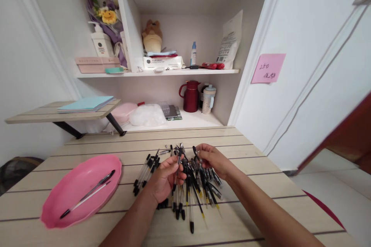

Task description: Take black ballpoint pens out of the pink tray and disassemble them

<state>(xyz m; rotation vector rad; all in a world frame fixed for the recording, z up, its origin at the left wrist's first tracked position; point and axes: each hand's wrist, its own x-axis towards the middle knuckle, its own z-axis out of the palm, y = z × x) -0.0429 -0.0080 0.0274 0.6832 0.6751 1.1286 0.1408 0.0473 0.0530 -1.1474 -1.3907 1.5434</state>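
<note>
A heap of black-capped pens (185, 185) lies spread on the wooden table (261, 216) in front of me. My left hand (165, 179) is closed round one clear pen (179, 158), holding it upright over the heap. My right hand (213, 160) pinches a small black pen cap (196, 151) just to the right of that pen's top. A pink oval tray (55, 208) sits at the left with two pens (89, 193) lying in it.
Behind the table are white shelves (158, 72) with a red jug (191, 96), a cup, bottles, a plush toy and boxes. A small raised wooden shelf (58, 115) with blue paper stands at the back left. A pink note (268, 68) is stuck on the right wall.
</note>
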